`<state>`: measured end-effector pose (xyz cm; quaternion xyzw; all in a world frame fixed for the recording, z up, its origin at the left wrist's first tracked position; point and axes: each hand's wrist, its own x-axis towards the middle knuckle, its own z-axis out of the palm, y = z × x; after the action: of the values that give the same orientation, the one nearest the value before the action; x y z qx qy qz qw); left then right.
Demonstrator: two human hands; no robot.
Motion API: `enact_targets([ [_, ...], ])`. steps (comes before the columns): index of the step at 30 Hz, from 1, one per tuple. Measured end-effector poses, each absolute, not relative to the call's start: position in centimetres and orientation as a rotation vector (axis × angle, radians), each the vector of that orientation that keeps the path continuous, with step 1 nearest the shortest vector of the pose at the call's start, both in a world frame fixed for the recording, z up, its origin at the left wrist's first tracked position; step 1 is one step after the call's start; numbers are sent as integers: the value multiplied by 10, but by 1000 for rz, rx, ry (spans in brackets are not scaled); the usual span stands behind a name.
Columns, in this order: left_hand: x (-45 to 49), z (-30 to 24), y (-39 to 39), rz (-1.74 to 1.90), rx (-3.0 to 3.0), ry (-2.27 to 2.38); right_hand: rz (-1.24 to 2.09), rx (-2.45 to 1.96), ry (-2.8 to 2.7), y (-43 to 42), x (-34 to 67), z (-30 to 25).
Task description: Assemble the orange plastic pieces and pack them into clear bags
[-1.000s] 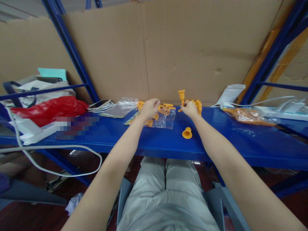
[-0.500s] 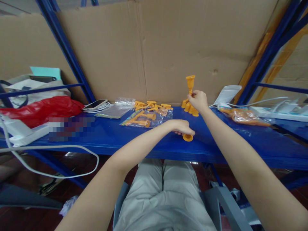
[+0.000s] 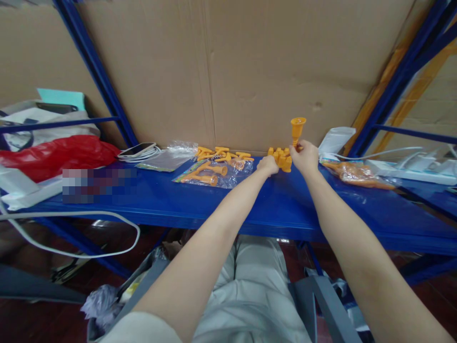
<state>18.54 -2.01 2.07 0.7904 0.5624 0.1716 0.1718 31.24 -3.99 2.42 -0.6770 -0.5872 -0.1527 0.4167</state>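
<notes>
Fingers of the right hand (image 3: 306,156) are closed around the narrow lower part of an orange bell-mouthed piece (image 3: 298,127), which is raised above the surface (image 3: 214,209) with its flared mouth uppermost. Fingers of the left hand (image 3: 267,166) are curled in (whether they grip anything cannot be told, as the back of the hand hides them) at the left edge of a tight cluster of orange pieces (image 3: 284,162), which occupies the space between the two hands. To the left of the left hand lies a clear printed bag (image 3: 228,181) with two orange horn-shaped pieces (image 3: 205,179) over it; behind these, near the foot of the cardboard panel (image 3: 267,71), is a loose row of orange T-shaped pieces (image 3: 223,155). Farther left are a second clear bag (image 3: 160,161), a phone (image 3: 141,149) resting on a coiled white cable, and a crumpled red bag (image 3: 60,155) beyond the blue post (image 3: 96,74). To the right of the right hand stand, in order, a white pouch (image 3: 335,141) leaning back, a clear package of orange parts (image 3: 353,174) lying flat, and a white power strip (image 3: 410,172).
</notes>
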Motion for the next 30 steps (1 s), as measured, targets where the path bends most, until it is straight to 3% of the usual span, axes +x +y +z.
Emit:
enact_targets([
  [10, 201, 14, 4, 552, 2054, 1550, -416, -1805, -1575, -49, 299, 28],
  [20, 112, 63, -7, 230, 2701, 1750, -285, -1971, -1770, -50, 290, 27],
  [30, 76, 73, -12, 30, 2841, 1740, -346, -1916, -2199, -72, 253, 38],
])
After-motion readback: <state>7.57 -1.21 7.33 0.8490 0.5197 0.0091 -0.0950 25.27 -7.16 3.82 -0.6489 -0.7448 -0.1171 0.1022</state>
